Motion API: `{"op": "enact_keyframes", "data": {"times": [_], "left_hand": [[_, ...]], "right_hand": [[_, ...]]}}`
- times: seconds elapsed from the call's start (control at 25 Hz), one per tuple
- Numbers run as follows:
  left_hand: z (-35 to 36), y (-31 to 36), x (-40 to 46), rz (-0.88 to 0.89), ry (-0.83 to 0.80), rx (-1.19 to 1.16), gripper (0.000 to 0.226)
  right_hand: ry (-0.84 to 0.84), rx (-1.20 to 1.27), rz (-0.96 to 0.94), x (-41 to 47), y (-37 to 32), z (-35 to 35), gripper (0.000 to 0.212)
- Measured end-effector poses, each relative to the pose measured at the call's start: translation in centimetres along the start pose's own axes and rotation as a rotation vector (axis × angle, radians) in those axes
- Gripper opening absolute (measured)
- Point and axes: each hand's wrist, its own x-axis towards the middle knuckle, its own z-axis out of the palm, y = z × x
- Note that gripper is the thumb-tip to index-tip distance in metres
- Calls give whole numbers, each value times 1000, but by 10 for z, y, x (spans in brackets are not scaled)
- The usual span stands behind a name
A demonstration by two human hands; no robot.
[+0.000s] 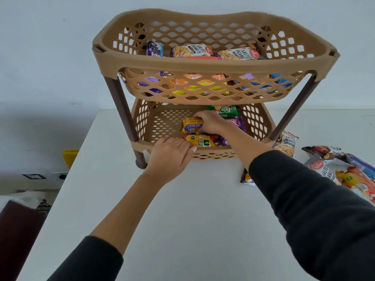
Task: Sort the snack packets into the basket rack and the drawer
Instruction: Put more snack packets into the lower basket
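**Both hands at the lower basket of the rack**

A tan two-tier basket rack (213, 63) with dark brown legs stands on the white bench (182, 230), toward its far edge. The right hand (210, 122) reaches into the lower basket (162, 122) and grips a yellow packet (191, 125), fingers curled over its top and thumb underneath; the packet is just above the basket floor. The left hand (171, 157) rests at the near rim of the same basket, fingers together and fairly straight, their tips touching a second yellow packet (199, 140) that lies just inside the rim. Farther back on the right of the lower basket lie a green packet (226, 111) and a purple packet (237, 121).

The upper basket holds two salted peanut packets (191, 50) side by side and a purple-blue packet (154, 49) to their left; more coloured wrappers show through its lattice front.

On the bench to the right of the rack, one peanut packet (286, 145) leans beside the near right leg, and a loose pile of packets (345, 171) lies farther right, near the frame edge. Both forearms wear dark sleeves (314, 209).
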Motion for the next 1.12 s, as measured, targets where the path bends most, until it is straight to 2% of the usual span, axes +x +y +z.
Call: {"op": "enact_keyframes", "data": {"times": [0.28, 0.44, 0.56, 0.68, 0.8, 0.92, 1.0, 1.12], "left_hand": [[1, 1, 1, 8, 59, -8, 36], [0, 2, 1, 12, 75, -13, 38], [-4, 2, 1, 3, 57, -12, 38], [-7, 5, 0, -1, 38, -32, 40], [-7, 12, -1, -87, 30, -8, 43], [-3, 38, -11, -217, 156, -3, 31], [3, 68, -23, -220, 210, -47, 29], [20, 119, -33, -134, 117, -117, 39]], "right_hand": [[-11, 1, -14, -3, 1, -4, 76], [25, 146, 22, -21, 4, -21, 77], [200, 224, 2, -54, 4, -28, 64], [460, 308, -87, -102, 5, -24, 42], [727, 328, -131, -152, 18, -8, 26], [843, 342, -32, -200, 48, 13, 20], [881, 330, 101, -229, 77, 26, 20], [793, 254, 314, -267, 121, 46, 24]]}}
